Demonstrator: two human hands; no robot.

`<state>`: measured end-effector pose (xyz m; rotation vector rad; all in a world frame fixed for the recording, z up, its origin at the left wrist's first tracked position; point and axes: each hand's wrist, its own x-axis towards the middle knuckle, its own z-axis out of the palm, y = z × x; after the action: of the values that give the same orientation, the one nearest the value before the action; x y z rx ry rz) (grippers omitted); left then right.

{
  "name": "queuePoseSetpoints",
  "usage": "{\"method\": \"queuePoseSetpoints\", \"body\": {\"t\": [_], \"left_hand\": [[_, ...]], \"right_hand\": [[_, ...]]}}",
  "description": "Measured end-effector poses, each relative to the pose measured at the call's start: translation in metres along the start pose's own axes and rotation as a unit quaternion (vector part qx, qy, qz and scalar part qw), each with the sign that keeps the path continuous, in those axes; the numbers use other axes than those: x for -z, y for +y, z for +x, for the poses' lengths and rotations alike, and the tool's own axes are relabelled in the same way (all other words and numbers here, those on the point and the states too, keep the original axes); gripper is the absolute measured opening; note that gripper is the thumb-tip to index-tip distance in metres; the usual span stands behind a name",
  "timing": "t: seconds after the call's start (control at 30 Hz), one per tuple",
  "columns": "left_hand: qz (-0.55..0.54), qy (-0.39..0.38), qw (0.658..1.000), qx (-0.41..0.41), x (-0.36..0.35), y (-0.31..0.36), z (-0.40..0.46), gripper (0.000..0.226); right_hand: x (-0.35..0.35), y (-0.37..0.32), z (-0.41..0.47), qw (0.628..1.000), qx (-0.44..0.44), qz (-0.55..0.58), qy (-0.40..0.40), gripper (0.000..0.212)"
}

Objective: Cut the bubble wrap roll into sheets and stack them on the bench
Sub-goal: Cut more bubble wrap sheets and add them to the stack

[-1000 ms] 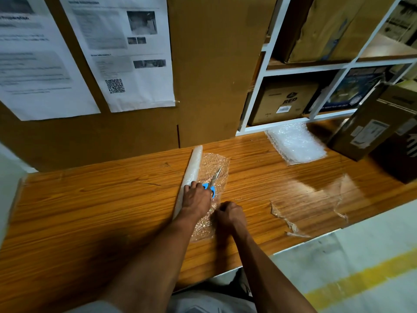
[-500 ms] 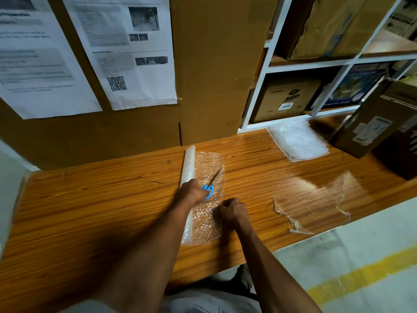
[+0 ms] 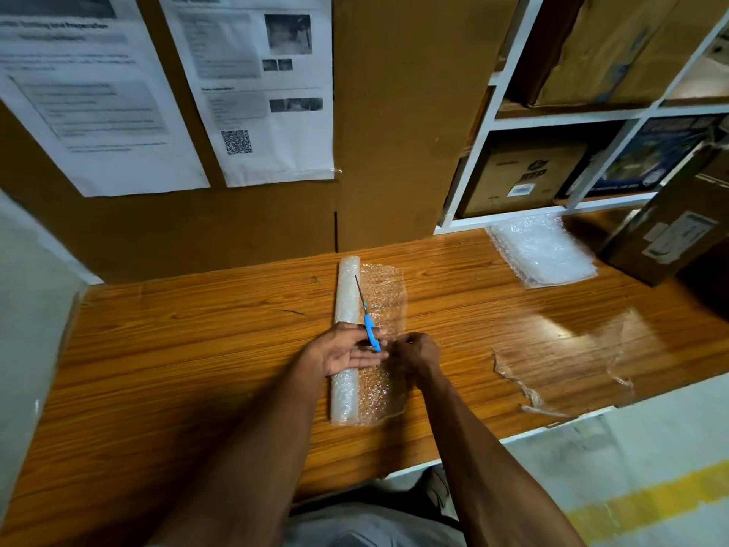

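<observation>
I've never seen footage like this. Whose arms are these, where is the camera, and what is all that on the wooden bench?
No machine here: a person wears a camera on the head, looking down at their own hands. The left hand holds blue-handled scissors, blades pointing away, above a bubble wrap roll lying partly unrolled on the bench. The right hand is curled at the loose sheet's edge; whether it grips is unclear. Further right lie a stack of cut sheets and clear plastic scraps.

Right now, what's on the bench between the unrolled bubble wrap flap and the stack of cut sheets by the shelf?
Head view: nothing, only bare wooden bench between the unrolled bubble wrap flap and the stack of cut sheets.
</observation>
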<state>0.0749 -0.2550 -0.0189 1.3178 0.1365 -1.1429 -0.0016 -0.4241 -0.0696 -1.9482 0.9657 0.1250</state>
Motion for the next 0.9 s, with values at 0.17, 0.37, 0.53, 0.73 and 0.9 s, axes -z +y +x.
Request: {"method": "queuePoseSetpoints", "body": {"t": [0.17,0.37,0.53,0.73,0.9], "left_hand": [[0.036,0.078,0.995,-0.048,0.016,-0.004,0.0,0.042],[0.122,0.171,0.975,-0.078,0.024,0.012,0.005,0.029],[0.158,0.255,0.95,-0.09,0.023,0.023,0.009,0.01],[0.059,0.219,0.967,-0.117,0.01,0.032,0.008,0.012],[0.063,0.078,0.991,-0.086,-0.015,0.027,0.009,0.018]], "right_hand": [[-0.01,0.043,0.039,0.995,-0.003,0.095,0.003,0.021],[0.018,0.027,0.014,0.987,0.014,0.157,0.018,0.015],[0.044,0.033,0.008,0.981,0.0,0.185,0.056,0.017],[0.057,0.035,-0.001,0.966,0.002,0.239,0.096,0.011],[0.046,0.055,0.013,0.978,0.004,0.199,0.068,0.017]]}}
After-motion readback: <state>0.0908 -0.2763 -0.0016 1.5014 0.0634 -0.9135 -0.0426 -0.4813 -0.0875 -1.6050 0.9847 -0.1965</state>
